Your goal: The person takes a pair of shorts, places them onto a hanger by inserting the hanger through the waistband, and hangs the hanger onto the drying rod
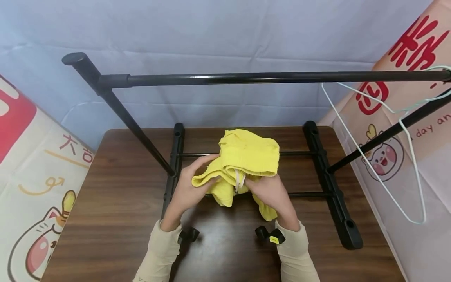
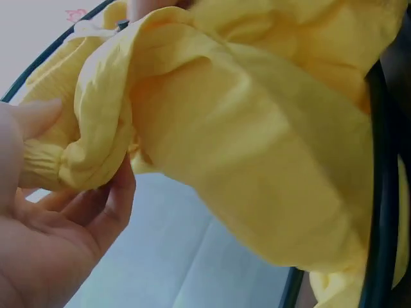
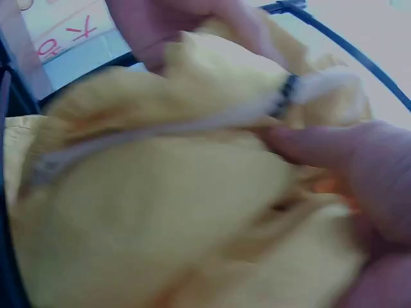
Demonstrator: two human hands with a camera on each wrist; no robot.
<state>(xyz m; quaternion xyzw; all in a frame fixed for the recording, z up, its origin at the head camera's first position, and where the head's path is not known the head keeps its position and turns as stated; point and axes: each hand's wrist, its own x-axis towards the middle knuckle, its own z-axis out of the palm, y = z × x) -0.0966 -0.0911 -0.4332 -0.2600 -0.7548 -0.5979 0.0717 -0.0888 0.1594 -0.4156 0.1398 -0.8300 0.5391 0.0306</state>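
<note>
Both hands hold bunched yellow drawstring pants above the table. My left hand pinches the gathered waistband, thumb on one side and fingers beneath, as the left wrist view shows. From the other side my right hand grips the cloth close to a white drawstring. In the blurred right wrist view its thumb presses beside the cord and a small dark piece on it. Folds of cloth hide several right fingertips. One part of the cloth is folded up at the top, while other parts hang below the hands.
A black garment rack stands on the brown wooden table, its top bar crossing beyond the hands. Its dark feet flank them. A pale hanger hangs at the right end. White fabric and printed sheets surround the table.
</note>
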